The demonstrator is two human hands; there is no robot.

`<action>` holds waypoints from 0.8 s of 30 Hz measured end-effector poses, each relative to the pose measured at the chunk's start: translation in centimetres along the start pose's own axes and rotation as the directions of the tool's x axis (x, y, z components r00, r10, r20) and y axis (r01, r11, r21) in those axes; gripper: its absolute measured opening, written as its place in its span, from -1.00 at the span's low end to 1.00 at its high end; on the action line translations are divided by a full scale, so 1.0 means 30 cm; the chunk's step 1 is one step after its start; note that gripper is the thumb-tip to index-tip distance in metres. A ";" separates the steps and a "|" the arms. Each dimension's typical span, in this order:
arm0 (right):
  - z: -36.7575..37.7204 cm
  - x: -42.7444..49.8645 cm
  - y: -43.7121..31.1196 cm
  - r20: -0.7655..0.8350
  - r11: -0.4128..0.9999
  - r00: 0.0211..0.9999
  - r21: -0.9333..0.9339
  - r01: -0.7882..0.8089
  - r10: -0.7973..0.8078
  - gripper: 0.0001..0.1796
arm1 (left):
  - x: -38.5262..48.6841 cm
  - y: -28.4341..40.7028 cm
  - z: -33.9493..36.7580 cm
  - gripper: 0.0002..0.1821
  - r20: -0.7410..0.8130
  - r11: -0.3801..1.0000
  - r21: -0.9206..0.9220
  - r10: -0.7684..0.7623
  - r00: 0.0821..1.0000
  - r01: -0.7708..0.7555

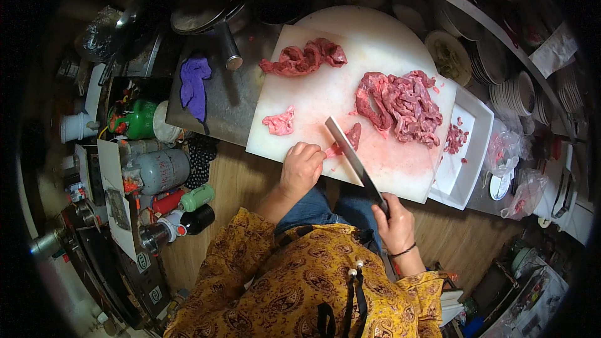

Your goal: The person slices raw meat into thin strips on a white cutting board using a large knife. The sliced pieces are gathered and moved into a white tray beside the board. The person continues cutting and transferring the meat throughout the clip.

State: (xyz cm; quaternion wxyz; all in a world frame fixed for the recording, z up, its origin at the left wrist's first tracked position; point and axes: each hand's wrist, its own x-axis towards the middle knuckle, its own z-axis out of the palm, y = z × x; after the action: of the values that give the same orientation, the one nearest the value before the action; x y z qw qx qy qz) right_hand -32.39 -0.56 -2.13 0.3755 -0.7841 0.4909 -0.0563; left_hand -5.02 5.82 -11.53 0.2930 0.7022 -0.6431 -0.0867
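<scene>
My left hand [304,165] grips the pale end of a small piece of raw red meat [352,136] near the front edge of a white cutting board [324,98]. My right hand [395,225] holds a long-bladed kitchen knife [352,155] by its dark handle; the blade lies across that piece, just right of my left fingers. A pale pink trimming [280,122] sits on the board at the left. Behind it lies a long strip of meat [305,57]. A large heap of raw meat [406,105] covers the board's right part.
A white plastic tray [476,150] with small meat pieces adjoins the board's right edge. A purple cloth [194,85] and a pan with a metal handle [228,47] are at the left. Stacked plates [514,94] and plastic bags [503,152] stand at the right.
</scene>
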 end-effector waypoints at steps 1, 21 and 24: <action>-0.019 0.000 0.006 0.018 0.999 0.999 0.016 -0.040 0.039 -0.71 | -0.004 -0.007 -0.004 -0.65 0.009 1.000 -0.005 0.000 1.000 0.000; -0.182 0.236 0.114 0.237 0.865 0.889 -0.235 0.444 -0.392 -0.70 | -0.011 0.131 0.116 -0.82 -0.205 0.990 0.046 -0.118 0.972 0.130; -0.233 0.217 0.129 0.288 0.861 0.902 -0.307 0.405 -0.321 -0.69 | -0.007 0.136 0.121 -0.84 -0.247 0.980 0.014 -0.187 0.951 0.196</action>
State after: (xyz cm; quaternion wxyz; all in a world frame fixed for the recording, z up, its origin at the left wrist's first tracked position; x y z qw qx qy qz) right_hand -35.09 -10.49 -1.48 0.2617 -0.9192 0.2892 0.0541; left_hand -10.35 4.91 -12.40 0.3470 0.7720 -0.5324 -0.0152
